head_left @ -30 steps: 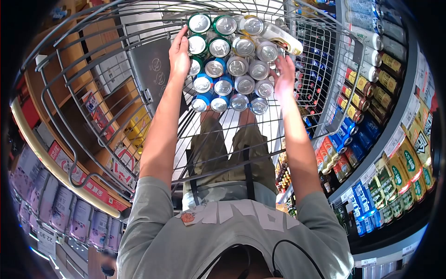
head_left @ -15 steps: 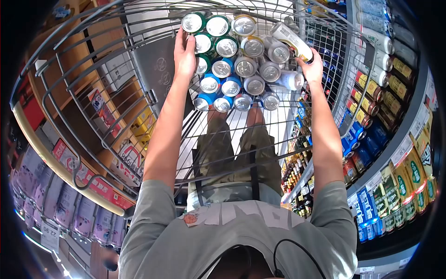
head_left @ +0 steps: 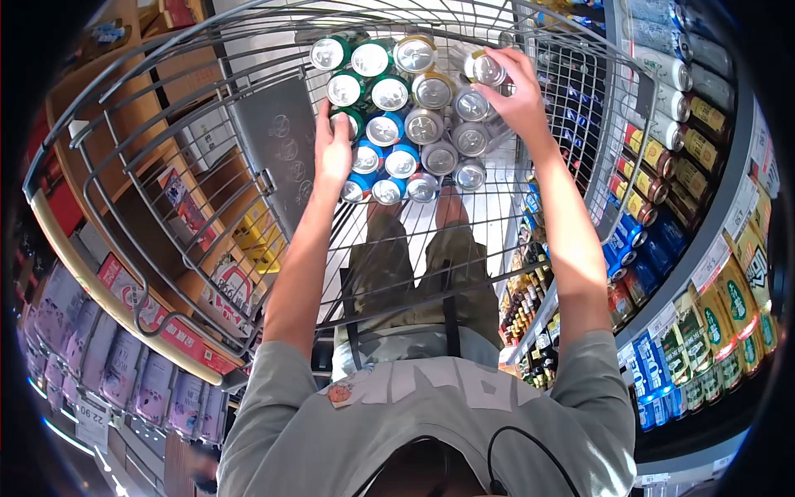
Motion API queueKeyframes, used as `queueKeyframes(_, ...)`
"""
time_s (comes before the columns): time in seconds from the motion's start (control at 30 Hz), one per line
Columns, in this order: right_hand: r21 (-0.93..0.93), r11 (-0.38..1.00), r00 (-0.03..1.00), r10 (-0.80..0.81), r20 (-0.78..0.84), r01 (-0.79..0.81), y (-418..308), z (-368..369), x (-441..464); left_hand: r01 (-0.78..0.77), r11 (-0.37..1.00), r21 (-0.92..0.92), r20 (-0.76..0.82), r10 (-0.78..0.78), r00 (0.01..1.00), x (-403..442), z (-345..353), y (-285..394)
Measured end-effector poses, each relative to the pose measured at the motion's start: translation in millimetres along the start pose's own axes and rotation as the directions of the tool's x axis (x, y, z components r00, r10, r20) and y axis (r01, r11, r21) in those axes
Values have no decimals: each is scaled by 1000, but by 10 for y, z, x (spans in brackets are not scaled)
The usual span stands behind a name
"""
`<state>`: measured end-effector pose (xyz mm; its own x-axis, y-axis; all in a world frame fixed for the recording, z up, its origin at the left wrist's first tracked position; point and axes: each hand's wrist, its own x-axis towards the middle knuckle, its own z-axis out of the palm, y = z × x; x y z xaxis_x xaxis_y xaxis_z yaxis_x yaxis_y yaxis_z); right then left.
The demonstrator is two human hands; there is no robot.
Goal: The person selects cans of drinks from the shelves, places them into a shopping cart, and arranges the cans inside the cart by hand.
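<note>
Inside a wire shopping cart (head_left: 286, 137) stands a tight block of upright drink cans, lids facing me. At its far right corner my right hand (head_left: 520, 93) grips a can (head_left: 486, 69) between thumb and fingers, with its silver lid up. My left hand (head_left: 333, 151) lies along the block's left side. Its fingers stretch out and its thumb touches a green can (head_left: 349, 126). Blue cans (head_left: 402, 161) stand nearest me, and another green can (head_left: 370, 58) is at the far left. Clear wrap shows around some right-hand cans.
Shelves of beer cans (head_left: 700, 174) line the right side, with price labels (head_left: 712, 263) along the edge. On the left are wooden shelves (head_left: 124, 174) and purple packs (head_left: 132, 377). The cart's handle (head_left: 124, 306) curves along the left. My legs are below the cart's wires.
The can in my right hand has gone from tilted to upright at the corner. A can that lay on its side at the right no longer shows lying there. My left hand has shifted nearer me.
</note>
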<state>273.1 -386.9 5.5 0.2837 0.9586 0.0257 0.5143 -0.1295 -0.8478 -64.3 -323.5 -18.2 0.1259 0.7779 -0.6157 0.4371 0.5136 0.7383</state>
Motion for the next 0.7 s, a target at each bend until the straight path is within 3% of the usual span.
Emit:
queueKeyframes(0.13,-43,999,1000,-10,10,10,-58,181,64,-66,996,63,11,65,998,-153,1,196)
queueKeyframes(0.2,-218,973,997,-73,13,74,-82,246,63,-110,992,65,-5,111,994,-171,26,167)
queueKeyframes(0.37,-145,987,991,-85,-100,70,-110,303,-5,-149,976,159,-75,163,984,-205,83,69)
queueKeyframes(0.57,-97,995,997,-10,-71,3,-95,288,16,-147,965,218,-62,164,985,-262,86,105)
queueKeyframes(0.67,9,1000,1000,16,-16,-15,-29,140,22,-170,960,223,-86,193,977,-266,87,114)
queueKeyframes(0.7,120,988,992,109,-59,-102,12,80,-14,-228,929,290,-112,270,956,-295,92,125)
